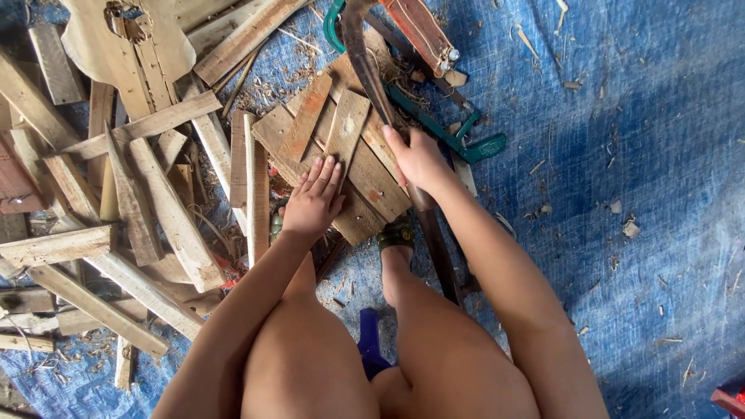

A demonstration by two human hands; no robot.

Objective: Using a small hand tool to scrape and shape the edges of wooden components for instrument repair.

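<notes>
On blue tarp | left hand [313, 203] flat on weathered plank [345, 128] | right hand [419, 159] clenched round dark tool handle [365, 62]

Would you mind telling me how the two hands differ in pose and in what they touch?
The left hand lies flat, fingers spread, on the wooden board; the right hand curls around a dark curved handle. The left hand holds nothing, while the right hand grips. The left hand sits nearer the plank pile; the right hand sits nearer the green clamp. Both are bare.
</notes>
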